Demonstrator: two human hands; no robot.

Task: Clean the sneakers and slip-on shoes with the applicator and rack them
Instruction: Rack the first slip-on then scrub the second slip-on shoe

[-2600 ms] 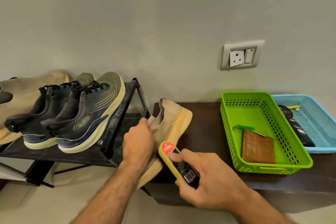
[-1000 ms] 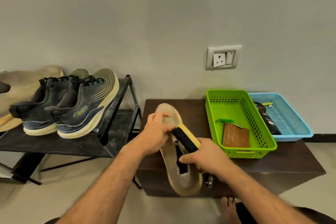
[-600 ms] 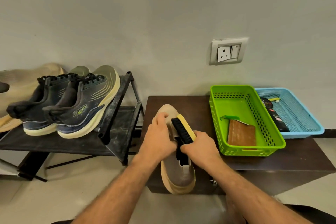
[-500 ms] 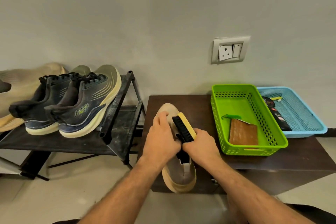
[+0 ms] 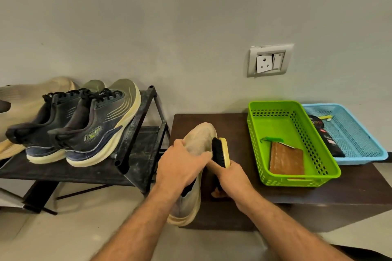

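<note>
Left hand (image 5: 180,167) steadies beige slip-on shoe (image 5: 198,140); right hand (image 5: 232,178) presses applicator (image 5: 220,151) bristles against it.

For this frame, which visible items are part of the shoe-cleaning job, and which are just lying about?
Job:
- beige slip-on shoe, held by left hand
- yellow-backed black-bristle brush, in right hand
- dark grey sneakers
- black metal shoe rack

Lying about:
- green plastic basket
- brown wallet
- blue plastic basket
- wall socket

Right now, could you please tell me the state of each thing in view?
beige slip-on shoe: held by left hand, being brushed
brush: gripped in right hand
dark sneakers: racked
green basket: holds brown pad
blue basket: holds dark items
</note>
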